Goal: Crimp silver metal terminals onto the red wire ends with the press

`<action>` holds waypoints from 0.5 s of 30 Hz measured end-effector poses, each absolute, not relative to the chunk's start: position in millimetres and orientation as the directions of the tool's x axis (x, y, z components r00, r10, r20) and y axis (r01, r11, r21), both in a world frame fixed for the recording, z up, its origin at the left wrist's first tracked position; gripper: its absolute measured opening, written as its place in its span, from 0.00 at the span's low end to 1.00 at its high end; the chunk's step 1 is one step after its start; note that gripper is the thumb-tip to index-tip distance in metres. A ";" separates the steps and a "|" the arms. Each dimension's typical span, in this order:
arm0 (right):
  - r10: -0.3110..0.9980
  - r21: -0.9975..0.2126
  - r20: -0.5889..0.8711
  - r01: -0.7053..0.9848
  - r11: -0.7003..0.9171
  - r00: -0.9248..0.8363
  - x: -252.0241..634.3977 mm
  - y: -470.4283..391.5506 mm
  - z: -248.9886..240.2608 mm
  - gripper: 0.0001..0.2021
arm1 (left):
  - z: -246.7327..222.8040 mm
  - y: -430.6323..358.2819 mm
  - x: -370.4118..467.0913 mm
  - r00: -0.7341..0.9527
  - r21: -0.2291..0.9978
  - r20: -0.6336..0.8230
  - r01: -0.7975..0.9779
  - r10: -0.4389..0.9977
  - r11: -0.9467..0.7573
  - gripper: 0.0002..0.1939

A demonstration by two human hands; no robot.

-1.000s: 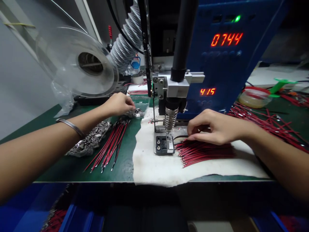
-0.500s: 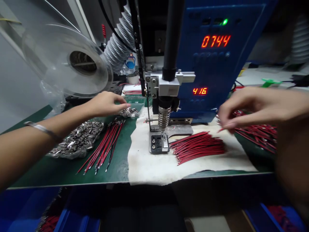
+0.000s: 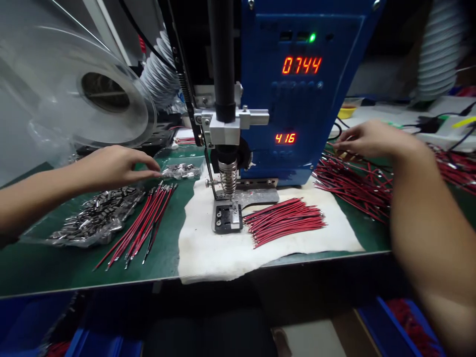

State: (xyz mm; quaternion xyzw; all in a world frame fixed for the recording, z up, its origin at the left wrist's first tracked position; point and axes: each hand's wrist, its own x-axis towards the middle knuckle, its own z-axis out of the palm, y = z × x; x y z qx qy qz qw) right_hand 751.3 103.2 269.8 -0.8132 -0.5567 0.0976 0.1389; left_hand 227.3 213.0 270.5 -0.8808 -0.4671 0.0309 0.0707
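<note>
My left hand (image 3: 124, 166) reaches in from the left with thumb and forefinger tips close together, just beside a small bag of metal pieces (image 3: 181, 171). Whether a piece is between those fingertips is too small to see. My right hand (image 3: 362, 140) is at the far edge of a loose pile of red and black wires (image 3: 353, 186), its fingers bent and drawn together; what they grip is hidden. Between the hands, a neat row of red and black wires (image 3: 286, 220) lies on a pale cloth (image 3: 215, 258), by the machine's small black fixture (image 3: 225, 218).
A blue machine (image 3: 297, 109) with lit red digits stands behind the fixture. Its spring-wrapped tip (image 3: 227, 178) points down at the fixture. Left lie a larger bag of metal parts (image 3: 100, 218) and wires with metal ends (image 3: 139, 223). A clear reel (image 3: 70, 99) stands behind.
The view has shifted right, so the machine appears further left. My right hand has moved from beside the cloth to the far side of the loose wire pile. My left hand stays near the small bag.
</note>
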 end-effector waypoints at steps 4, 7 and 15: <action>0.946 -0.285 -0.018 0.905 -0.315 0.323 747.0 108.1 262.2 0.10 | 267.8 213.0 227.5 0.577 -0.157 0.027 0.809 0.817 -0.566 0.19; 0.953 -0.227 -0.084 0.925 -0.303 0.292 745.7 112.2 257.2 0.09 | 267.5 210.7 223.3 0.578 -0.173 0.039 0.808 0.815 -0.564 0.21; 0.923 -0.064 -0.092 0.922 -0.381 0.374 742.7 99.8 272.7 0.14 | 282.1 172.2 199.9 0.357 -0.223 0.283 0.927 0.890 -0.301 0.27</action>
